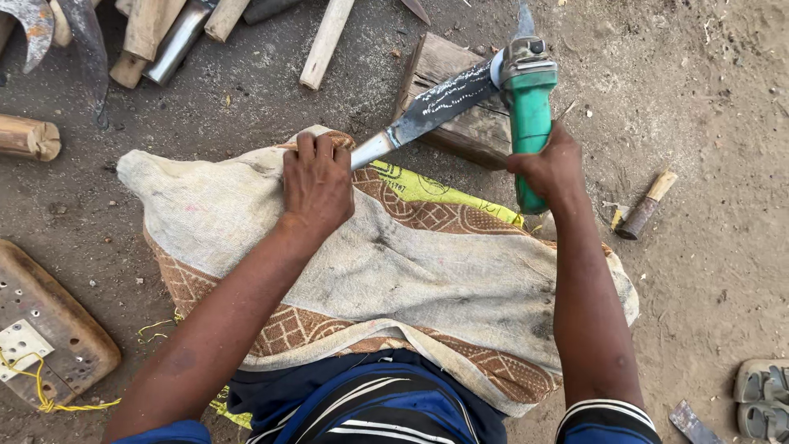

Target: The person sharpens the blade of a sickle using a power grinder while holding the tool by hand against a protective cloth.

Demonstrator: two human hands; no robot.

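Left hand (316, 185) clamped down, fingers curled, on the near end of a blade (440, 103), handle hidden under the palm, pressing it onto a cloth (411, 271) spread over the lap. Right hand (552, 167) wrapped tight round the green body of a grinder (528, 99), held upright in the view with its head at the far end. Grinder head meeting the blade's far end, just over a wood block (460, 123) lying on the dirt ground (699, 107). Blade running slantwise from the left hand up to the grinder, dark along the middle with pale scratch marks, brighter near the hand. Cloth pale, edged with brown diamond pattern, a yellow strip (436, 191) peeking out below the blade. Blue striped garment (378, 407) visible at the bottom edge, under the cloth.

Elsewhere in the same head view: wooden handles (325, 41) and a metal tube (177, 41) heaped at the top left, beside a curved dark blade (86, 53). Stub of log (29, 137) at the left edge. Flat wooden board (49, 333) with holes, a white plate and yellow wire at lower left. Small wooden-handled tool (645, 207) lying right of the grinder, well apart from the hands. Sandal (763, 399) at the lower right corner, near a flat metal scrap (690, 423).
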